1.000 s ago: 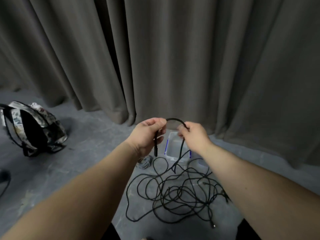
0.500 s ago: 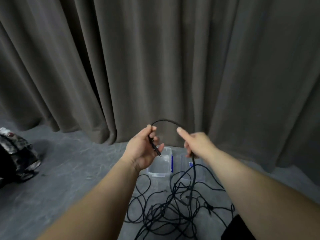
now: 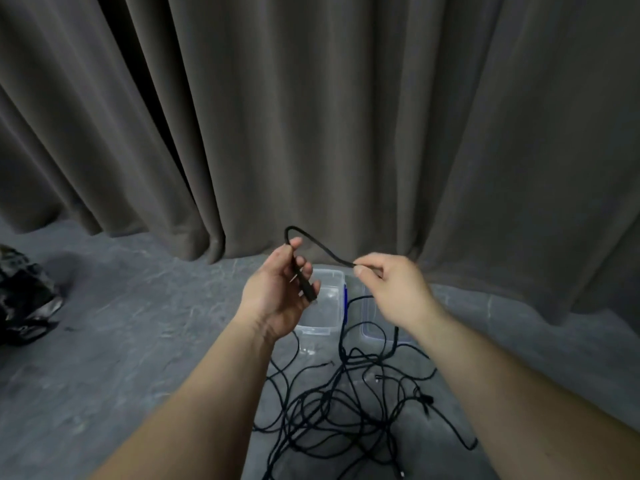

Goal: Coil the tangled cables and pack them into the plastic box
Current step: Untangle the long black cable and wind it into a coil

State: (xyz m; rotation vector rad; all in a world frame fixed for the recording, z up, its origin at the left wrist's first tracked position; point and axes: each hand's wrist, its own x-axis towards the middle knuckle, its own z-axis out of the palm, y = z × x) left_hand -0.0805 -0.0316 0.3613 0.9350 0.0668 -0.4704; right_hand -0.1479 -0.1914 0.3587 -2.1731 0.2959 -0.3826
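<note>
The left hand (image 3: 277, 289) holds the plug end of a thin black cable (image 3: 322, 249), thumb and fingers curled round it so the connector lies across the palm and points down toward the floor. From that grip the cable arches up in a short loop and runs across to the right hand (image 3: 391, 289), which pinches it between thumb and forefinger. Both grips are closed on the same cable, and the span between them is raised clear of the floor.

Below the hands, the remaining length drops into a tangled heap of black cables (image 3: 346, 403) spread over the grey concrete floor (image 3: 138, 341). The clear plastic box with a blue latch (image 3: 325, 306) sits on the floor just beyond the heap, partly hidden by the left hand, and looks empty; what seems to be its clear lid (image 3: 375, 327) lies beside it, under some strands. A dark patterned bag (image 3: 24, 299) lies well apart at the left, and a grey pleated curtain (image 3: 311, 116) hangs behind.

The task looks barely begun: only a first loop is forming. The main risk is that drawing more length lifts the whole heap, because the strands cross one another many times; a knot could tighten, or a loose plug could snag. Strands over the lid might also drag it or nudge the box. Uneven loops would twist the cable and make the coil spring open.
</note>
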